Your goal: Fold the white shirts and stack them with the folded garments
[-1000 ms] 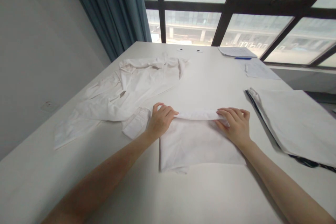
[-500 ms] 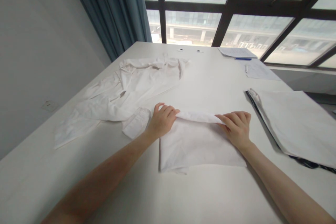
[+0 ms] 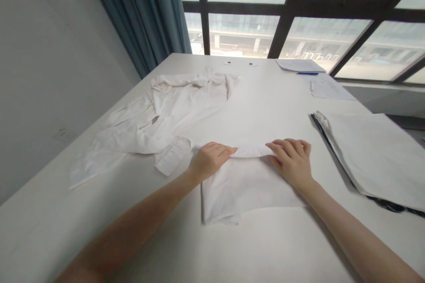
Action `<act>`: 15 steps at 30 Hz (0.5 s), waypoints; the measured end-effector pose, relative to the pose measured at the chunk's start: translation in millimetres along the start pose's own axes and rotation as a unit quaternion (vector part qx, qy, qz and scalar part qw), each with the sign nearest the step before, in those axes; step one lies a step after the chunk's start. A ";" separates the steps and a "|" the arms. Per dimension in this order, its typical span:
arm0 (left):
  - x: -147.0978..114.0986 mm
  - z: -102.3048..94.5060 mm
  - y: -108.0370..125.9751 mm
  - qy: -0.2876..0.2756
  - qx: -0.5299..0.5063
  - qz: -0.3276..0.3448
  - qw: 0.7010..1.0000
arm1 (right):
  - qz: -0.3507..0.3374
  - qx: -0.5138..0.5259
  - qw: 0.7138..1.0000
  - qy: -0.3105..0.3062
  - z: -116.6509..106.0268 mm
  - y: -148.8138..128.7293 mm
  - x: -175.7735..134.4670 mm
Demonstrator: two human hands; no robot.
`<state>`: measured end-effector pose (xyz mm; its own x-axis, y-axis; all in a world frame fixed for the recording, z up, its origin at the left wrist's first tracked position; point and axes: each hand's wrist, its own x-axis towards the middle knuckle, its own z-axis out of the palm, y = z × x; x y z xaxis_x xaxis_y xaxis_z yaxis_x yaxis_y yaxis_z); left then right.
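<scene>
A folded white garment [image 3: 252, 185] lies flat in front of me, with a narrow rolled fold along its far edge. Its exact kind is hidden by the folding. My left hand [image 3: 214, 157] is closed on the left part of that fold, fingers together and pointing right. On the right part, my right hand [image 3: 291, 159] pinches the same fold between thumb and fingers. A short stretch of the fold shows between both hands. Just left of my left hand is the cuffed end of a crumpled white long-sleeved shirt [image 3: 189, 101], spread loosely over the table's left side.
Stacked white cloth [image 3: 381, 154] with a black edge beneath lies at the right of the white table [image 3: 265, 252]. Papers [image 3: 299, 65], a blue pen [image 3: 307, 73] and two small eye-like discs are at the far side. A blue curtain [image 3: 142, 13] and window stand behind.
Both hands have moved slightly closer together along the fold. My left hand has shifted right and a little nearer, its fingers flatter. The garment's near left corner has slid slightly toward me.
</scene>
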<state>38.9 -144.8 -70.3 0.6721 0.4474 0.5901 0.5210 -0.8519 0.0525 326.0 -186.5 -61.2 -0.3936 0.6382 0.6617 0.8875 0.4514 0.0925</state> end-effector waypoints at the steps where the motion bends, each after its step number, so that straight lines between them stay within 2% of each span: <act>1: 0.1 -1.0 0.8 0.002 0.000 0.002 1.000 | -0.003 -0.007 1.000 -0.010 -0.9 -3.7 1.7; 7: 4.0 -7.8 9.8 -0.005 0.010 0.045 0.999 | -0.089 0.033 0.995 -0.041 -6.1 -26.6 10.1; 11: 5.5 -6.2 13.2 0.001 0.023 0.072 0.997 | -0.093 0.027 0.994 -0.041 -6.7 -31.0 11.9; 15: 4.8 -2.9 13.1 -0.005 -0.001 0.056 0.998 | -0.081 0.005 0.996 -0.044 -5.7 -31.2 10.9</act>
<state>47.4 -154.5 -64.5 0.7314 0.3512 0.5846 0.4409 -0.8975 -0.0125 295.4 -197.1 -52.6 -0.5520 0.6081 0.5705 0.8077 0.5599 0.1847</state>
